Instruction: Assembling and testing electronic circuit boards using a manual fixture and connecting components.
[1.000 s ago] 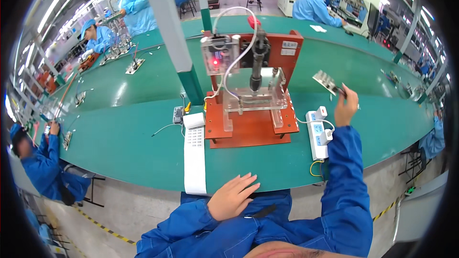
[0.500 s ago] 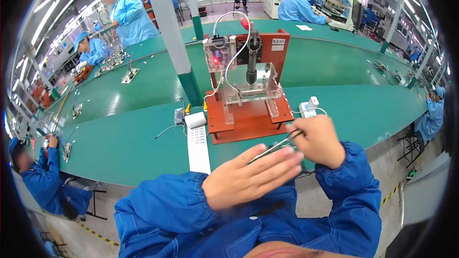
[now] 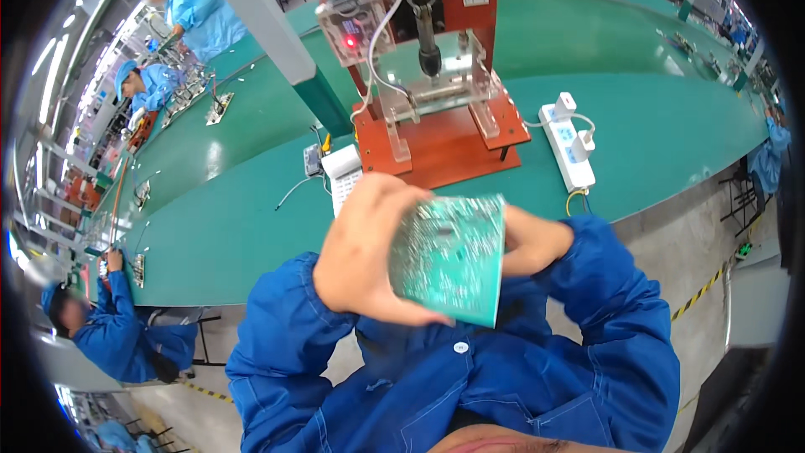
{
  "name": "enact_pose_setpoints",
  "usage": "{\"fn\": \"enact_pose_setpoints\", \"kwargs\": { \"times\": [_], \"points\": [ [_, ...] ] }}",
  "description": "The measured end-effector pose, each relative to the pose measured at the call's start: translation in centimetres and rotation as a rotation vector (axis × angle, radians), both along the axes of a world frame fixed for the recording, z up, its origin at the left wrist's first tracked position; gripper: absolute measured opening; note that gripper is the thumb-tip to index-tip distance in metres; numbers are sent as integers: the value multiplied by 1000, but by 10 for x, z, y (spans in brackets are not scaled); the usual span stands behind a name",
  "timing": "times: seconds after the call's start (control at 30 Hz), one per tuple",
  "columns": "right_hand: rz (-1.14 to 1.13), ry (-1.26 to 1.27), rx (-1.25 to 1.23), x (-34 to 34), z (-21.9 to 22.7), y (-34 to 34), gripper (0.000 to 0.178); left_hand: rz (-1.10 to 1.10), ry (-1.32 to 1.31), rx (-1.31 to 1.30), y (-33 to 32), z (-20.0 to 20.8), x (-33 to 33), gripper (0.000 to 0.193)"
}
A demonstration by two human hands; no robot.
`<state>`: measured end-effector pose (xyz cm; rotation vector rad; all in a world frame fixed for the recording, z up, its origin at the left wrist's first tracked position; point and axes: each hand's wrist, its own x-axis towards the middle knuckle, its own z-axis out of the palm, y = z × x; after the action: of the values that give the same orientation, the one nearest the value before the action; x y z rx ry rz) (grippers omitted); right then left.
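A green circuit board (image 3: 449, 260), its near face dotted with many small solder joints, is held tilted up in front of my chest, slightly blurred. My left hand (image 3: 365, 252) grips its left side, thumb along the lower edge and fingers over the upper left. Close behind the board's right edge is my right hand (image 3: 537, 242); the board hides its fingers, so I cannot tell whether they hold it. Beyond the hands stands a red-brown test fixture (image 3: 461, 159) with a clear plate (image 3: 440, 92), a black-handled clamp (image 3: 428, 42) and a small box with a lit red light (image 3: 350, 42).
A white power strip (image 3: 568, 147) with plugs lies right of the fixture. Left of it are a white label roll (image 3: 342, 164) and a small grey box (image 3: 313, 159). A grey-green post (image 3: 268, 25) rises beside the green table (image 3: 226, 243). Co-workers sit and stand at the left.
The board has turned from nearly edge-on to facing me. My left hand has gone from lying flat over it to gripping its side. My view has shifted, showing the power strip fully.
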<state>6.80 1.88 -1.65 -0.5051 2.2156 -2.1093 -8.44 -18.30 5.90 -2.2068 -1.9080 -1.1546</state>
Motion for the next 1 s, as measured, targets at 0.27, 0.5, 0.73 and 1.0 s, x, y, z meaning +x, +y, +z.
{"fn": "enact_pose_setpoints", "kwargs": {
  "times": [0.27,0.5,0.73,1.0],
  "points": [
    [-547,161,-476,-17,-79,-83,59,319,188,-90,24,-47,-11,92],
    [-559,-34,-685,-26,-80,-57,33,314,173,-201,23,-12,-3,73],
    [-697,15,-675,-90,-59,-37,41,641,-106,102,9,22,-21,34],
    [-890,109,-520,-119,-73,-15,61,662,-72,338,39,38,-65,28]
  ]
}}
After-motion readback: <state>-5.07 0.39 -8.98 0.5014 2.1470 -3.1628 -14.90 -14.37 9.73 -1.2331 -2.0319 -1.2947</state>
